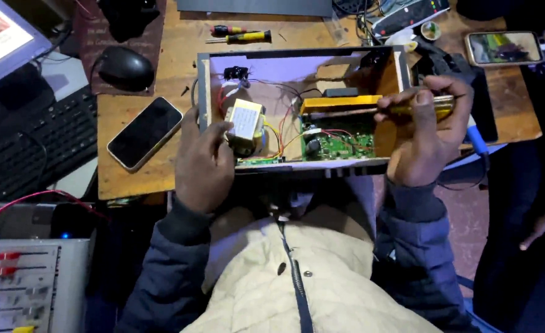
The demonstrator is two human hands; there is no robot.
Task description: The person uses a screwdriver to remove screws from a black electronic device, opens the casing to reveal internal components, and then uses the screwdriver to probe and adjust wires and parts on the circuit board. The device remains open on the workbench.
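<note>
Left hand (203, 159) grips the open wooden box (388, 80) at its left wall, fingers touching the transformer (245, 121). Right hand (425, 132) clasps a yellow-handled screwdriver (440, 106) at the right wall (green circuit board (337, 143) inside).

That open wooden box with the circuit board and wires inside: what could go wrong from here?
The open box sits at the desk edge, partly over the person's lap, so it might tip if the left hand lets go. The yellow-handled screwdriver in the right hand could slip and snag the thin red wires or scratch the green circuit board. The phone lying close by could get knocked.
</note>
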